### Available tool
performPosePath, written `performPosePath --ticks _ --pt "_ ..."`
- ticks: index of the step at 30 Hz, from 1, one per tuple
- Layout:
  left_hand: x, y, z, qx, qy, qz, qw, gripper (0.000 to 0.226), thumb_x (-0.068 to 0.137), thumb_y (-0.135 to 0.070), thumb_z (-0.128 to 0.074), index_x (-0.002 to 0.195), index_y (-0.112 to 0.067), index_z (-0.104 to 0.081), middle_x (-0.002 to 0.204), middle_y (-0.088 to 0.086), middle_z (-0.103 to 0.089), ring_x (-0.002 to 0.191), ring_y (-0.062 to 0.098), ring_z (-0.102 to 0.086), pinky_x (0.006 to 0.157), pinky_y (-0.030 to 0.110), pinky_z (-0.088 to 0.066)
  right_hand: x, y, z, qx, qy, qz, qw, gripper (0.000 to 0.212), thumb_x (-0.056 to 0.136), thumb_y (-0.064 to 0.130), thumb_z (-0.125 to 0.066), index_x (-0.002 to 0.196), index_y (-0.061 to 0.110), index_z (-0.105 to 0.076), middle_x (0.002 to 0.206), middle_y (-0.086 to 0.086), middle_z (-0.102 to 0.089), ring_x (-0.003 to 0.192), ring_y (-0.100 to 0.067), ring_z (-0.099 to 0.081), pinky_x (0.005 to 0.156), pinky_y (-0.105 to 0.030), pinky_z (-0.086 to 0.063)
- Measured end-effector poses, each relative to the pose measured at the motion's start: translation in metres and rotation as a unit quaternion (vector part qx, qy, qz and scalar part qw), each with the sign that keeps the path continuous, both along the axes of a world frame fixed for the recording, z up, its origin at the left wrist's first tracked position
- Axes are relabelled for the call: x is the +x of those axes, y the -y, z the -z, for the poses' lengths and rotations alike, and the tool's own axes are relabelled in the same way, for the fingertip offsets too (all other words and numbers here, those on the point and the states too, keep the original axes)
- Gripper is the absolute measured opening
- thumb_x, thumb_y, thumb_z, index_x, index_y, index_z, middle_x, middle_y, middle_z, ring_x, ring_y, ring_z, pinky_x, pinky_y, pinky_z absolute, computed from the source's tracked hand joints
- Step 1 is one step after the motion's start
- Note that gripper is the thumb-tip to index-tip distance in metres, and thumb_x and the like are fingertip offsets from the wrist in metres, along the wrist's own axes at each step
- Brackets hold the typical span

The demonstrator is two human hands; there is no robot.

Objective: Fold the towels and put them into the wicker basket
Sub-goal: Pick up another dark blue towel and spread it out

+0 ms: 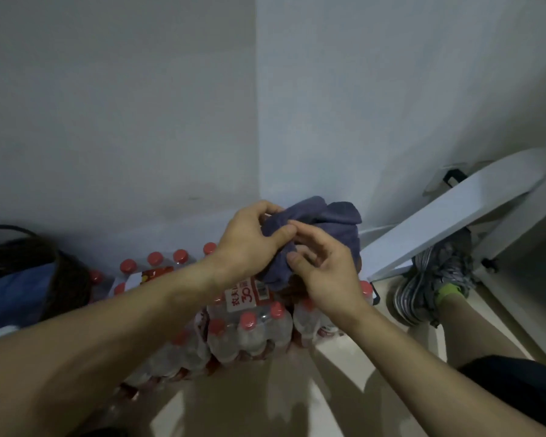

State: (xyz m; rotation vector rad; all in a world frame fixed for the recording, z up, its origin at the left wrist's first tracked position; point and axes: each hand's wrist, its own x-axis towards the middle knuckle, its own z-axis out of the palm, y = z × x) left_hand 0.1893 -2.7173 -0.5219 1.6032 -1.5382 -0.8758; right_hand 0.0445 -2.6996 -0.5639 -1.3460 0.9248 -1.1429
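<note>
From the head camera, the person holds a bunched purple-grey towel (316, 228) in the air above shrink-wrapped packs of red-capped water bottles (249, 326) standing on the floor. The left hand (249, 238) grips the towel's upper part, thumb pressed over the cloth. The right hand (325, 272) pinches a lower fold between thumb and fingers. The towel looks crumpled, not yet squared, so the folding step seems barely begun. The dark wicker basket (67, 279) stands well apart at the far left, with something blue (13, 298) inside it. Next, the hands would likely need to find the corners, spread the cloth, fold it, then carry it left to the basket.
</note>
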Motion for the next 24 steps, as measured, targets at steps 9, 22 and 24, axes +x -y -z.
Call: performPosePath --ticks 9,22,24 --pt "0.081 -0.077 -0.061 -0.021 -0.070 0.098 0.992 0.020 0.094 -0.017 -0.059 0.111 -0.007 -0.060 0.100 0.008 -0.070 0.091 0.018 -0.069 0.080 0.030 -0.056 0.033 -0.027 -0.052 -0.126 -0.221 -0.089 0.963 0.072 0.077 0.055 -0.074 0.139 0.038 -0.041 0.138 0.014 -0.048 0.124 0.004 -0.048 0.097 -0.010 -0.042" --pt "0.154 -0.100 -0.085 -0.045 -0.104 0.041 0.993 0.053 0.067 -0.040 -0.080 0.112 -0.024 -0.057 0.101 0.000 -0.070 0.087 0.007 -0.070 0.076 0.026 -0.058 0.094 -0.039 -0.125 -0.067 -0.196 -0.112 0.972 0.047 0.071 0.041 -0.079 0.104 0.010 -0.065 0.100 -0.009 -0.072 0.091 -0.028 -0.071 0.079 -0.042 -0.060" --pt "0.165 -0.099 -0.085 -0.060 -0.113 0.031 0.991 0.032 0.075 -0.040 -0.072 0.099 -0.020 -0.065 0.090 -0.002 -0.074 0.084 0.008 -0.071 0.071 0.023 -0.055 0.096 -0.033 -0.132 -0.049 -0.192 -0.126 0.972 0.039 0.075 0.031 -0.078 0.105 0.007 -0.067 0.103 -0.021 -0.068 0.092 -0.038 -0.069 0.085 -0.050 -0.058"
